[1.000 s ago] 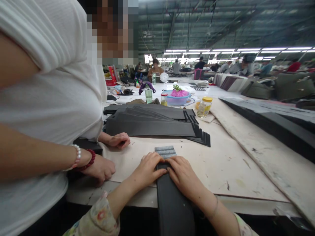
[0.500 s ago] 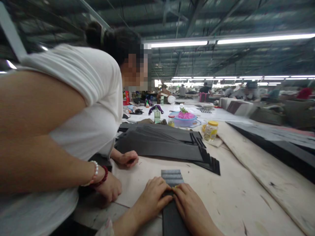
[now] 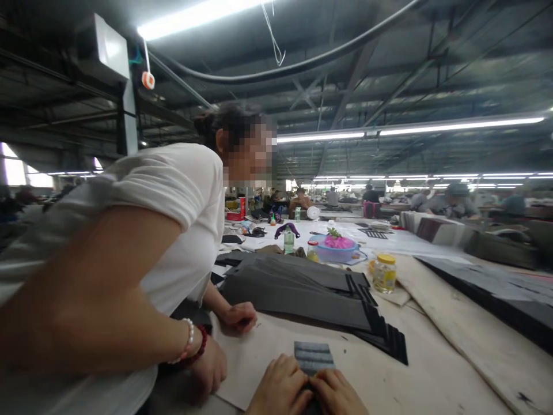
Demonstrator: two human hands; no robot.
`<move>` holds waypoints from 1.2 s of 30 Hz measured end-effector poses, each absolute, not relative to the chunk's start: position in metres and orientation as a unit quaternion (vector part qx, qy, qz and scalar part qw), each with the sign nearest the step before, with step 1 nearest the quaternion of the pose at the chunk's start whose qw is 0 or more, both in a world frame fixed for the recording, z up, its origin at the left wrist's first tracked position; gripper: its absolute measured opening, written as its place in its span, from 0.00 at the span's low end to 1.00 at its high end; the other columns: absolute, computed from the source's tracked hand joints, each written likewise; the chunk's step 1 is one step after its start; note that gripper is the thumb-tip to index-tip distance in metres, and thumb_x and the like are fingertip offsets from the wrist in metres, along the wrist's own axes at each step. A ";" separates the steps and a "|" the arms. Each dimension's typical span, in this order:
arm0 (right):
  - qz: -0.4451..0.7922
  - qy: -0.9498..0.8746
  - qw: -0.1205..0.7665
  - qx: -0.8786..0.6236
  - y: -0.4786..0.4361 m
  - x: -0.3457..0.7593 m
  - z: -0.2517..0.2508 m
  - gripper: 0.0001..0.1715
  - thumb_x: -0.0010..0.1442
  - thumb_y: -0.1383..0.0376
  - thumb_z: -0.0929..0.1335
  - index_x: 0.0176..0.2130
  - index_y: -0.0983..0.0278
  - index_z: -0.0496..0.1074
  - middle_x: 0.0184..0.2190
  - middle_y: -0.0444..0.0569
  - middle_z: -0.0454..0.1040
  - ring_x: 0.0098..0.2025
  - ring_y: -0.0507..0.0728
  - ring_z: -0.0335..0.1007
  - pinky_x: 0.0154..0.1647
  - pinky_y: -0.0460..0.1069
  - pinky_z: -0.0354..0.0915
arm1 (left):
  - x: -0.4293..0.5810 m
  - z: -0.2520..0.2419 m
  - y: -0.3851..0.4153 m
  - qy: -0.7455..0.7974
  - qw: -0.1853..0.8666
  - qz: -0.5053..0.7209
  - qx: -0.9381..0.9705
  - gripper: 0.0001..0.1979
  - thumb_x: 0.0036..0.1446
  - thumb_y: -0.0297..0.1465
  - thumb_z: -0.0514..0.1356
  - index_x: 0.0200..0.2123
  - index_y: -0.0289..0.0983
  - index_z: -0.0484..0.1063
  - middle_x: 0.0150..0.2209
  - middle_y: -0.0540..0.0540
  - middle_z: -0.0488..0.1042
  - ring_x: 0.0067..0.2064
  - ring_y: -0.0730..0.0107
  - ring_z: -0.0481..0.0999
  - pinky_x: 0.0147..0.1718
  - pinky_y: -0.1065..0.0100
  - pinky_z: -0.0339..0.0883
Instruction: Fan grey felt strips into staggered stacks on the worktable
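At the bottom of the view, my left hand [image 3: 280,387] and my right hand [image 3: 337,393] lie close together on a dark strip of material. Both have curled fingers and thumbs pressed onto the strip, with the fingertips almost meeting over it. Beyond my fingers shows the strip's grey, ridged end [image 3: 314,356], flat on the table [image 3: 384,374]. The rest of the strip is mostly hidden under my hands and by the lower edge of the view. Farther off lies a fanned stack of dark grey panels [image 3: 294,297] with black ends.
A co-worker in a white top [image 3: 185,230] leans in from the left, both hands resting at the table. Past the panels stand a yellow-lidded jar [image 3: 384,275], a green bottle [image 3: 289,241] and a blue basin [image 3: 330,252] with something pink. Long cloth layers [image 3: 484,323] lie along the right.
The view has tilted up, so my hands and the strip sit lower in the picture. My hands stay on the strip. The co-worker still leans over the table.
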State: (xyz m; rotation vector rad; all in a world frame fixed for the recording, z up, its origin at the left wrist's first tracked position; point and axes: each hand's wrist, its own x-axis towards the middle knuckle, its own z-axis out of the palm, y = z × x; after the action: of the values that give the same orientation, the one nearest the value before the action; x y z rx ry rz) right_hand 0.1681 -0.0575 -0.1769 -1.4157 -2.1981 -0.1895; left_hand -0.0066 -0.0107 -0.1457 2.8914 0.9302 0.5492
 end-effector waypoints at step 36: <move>0.012 -0.656 0.348 -0.670 -0.106 0.178 -0.148 0.24 0.57 0.55 0.63 0.48 0.67 0.64 0.45 0.56 0.68 0.49 0.61 0.62 0.51 0.58 0.59 | -0.022 -0.138 -0.028 0.395 0.151 0.266 0.866 0.14 0.51 0.39 0.60 0.38 0.37 0.68 0.39 0.46 0.68 0.44 0.63 0.66 0.44 0.62 0.61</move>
State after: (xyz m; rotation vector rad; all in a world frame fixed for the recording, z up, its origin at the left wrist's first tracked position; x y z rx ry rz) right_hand 0.1783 -0.1056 -0.1482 -1.7360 -1.6997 0.0312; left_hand -0.0220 -0.0280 -0.1383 2.4871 1.1350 0.7634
